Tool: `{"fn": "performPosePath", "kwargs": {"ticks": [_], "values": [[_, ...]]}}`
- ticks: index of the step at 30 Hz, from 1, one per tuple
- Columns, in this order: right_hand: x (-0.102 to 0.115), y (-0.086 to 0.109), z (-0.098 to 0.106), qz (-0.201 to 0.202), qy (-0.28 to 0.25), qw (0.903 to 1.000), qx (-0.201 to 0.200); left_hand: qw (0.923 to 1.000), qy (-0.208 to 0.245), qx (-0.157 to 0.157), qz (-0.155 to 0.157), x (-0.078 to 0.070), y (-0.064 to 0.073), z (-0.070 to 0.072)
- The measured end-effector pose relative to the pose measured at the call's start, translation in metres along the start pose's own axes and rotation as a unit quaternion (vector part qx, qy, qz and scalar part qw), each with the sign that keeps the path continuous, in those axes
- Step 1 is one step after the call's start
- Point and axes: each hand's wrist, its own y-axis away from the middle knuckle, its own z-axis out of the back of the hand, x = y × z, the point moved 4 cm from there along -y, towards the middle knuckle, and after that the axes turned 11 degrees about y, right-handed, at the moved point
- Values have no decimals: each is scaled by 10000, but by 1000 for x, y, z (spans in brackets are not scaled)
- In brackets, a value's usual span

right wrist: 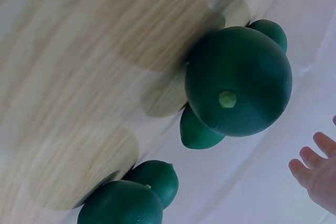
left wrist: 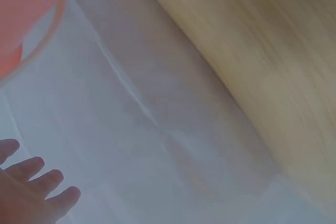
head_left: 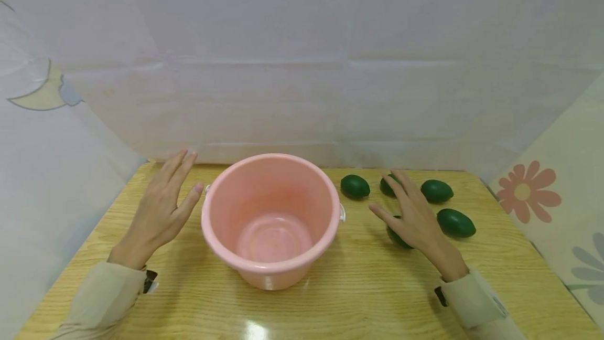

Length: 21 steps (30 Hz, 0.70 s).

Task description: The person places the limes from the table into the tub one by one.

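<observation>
A pink plastic bucket (head_left: 274,189) stands upright on the wooden table, and its inside is bare down to the base. My left hand (head_left: 159,204) hovers left of the bucket, fingers extended and thumb towards the rim, holding nothing. Over the right side, my right hand (head_left: 411,216) is spread with nothing in its grasp. Beneath it, partly hidden, lies a dark green oval fruit (head_left: 395,237) resembling an avocado. Another such fruit (head_left: 387,188) shows behind the fingertips. The right wrist view shows a large green fruit (right wrist: 239,80) end-on, with a pale stem spot.
More green fruits lie around: one (head_left: 355,187) between bucket and right hand, one (head_left: 437,191) at the back right, and one (head_left: 455,223) nearer the right edge. A white handle end (head_left: 342,213) sticks out from the bucket. Pale sheeting (head_left: 302,104) hangs behind the table (head_left: 358,298).
</observation>
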Motion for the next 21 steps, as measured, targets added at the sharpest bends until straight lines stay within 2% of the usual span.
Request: {"fn": "performPosePath", "kwargs": {"ticks": [6, 13, 21], "values": [[-3, 5, 0, 10, -9, 10000, 98, 9995, 280, 136, 109, -6, 1, 1], [-9, 11, -1, -98, -31, 9989, 460, 9978, 566, 278, 207, -16, 2, 1], [-14, 16, -2, -51, -90, 9979, 634, 9920, 1054, 533, 439, -28, 6, -2]]}}
